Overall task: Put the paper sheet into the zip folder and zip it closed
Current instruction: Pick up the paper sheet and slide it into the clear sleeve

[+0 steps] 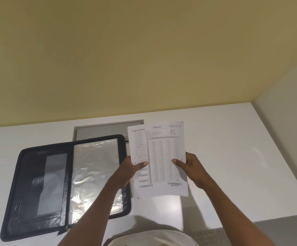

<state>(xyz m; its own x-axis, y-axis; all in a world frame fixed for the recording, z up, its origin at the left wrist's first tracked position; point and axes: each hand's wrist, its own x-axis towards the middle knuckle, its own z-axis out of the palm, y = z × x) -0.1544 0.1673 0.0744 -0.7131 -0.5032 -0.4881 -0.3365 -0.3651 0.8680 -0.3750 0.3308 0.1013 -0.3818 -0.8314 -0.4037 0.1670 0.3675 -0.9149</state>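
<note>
A printed paper sheet [160,153] is held above the white table, upright and facing me. My left hand [130,168] pinches its left edge with the thumb on the front. My right hand [191,167] grips its right edge the same way. The black zip folder [42,185] lies open flat on the table to the left. Shiny clear plastic sleeves [92,174] fill its right half. My left forearm crosses over the folder's lower right corner.
A grey rectangular panel [105,129] is set into the white table [233,157] behind the folder. A yellow wall rises at the back and a pale wall stands at the right. The table's front edge runs near my body.
</note>
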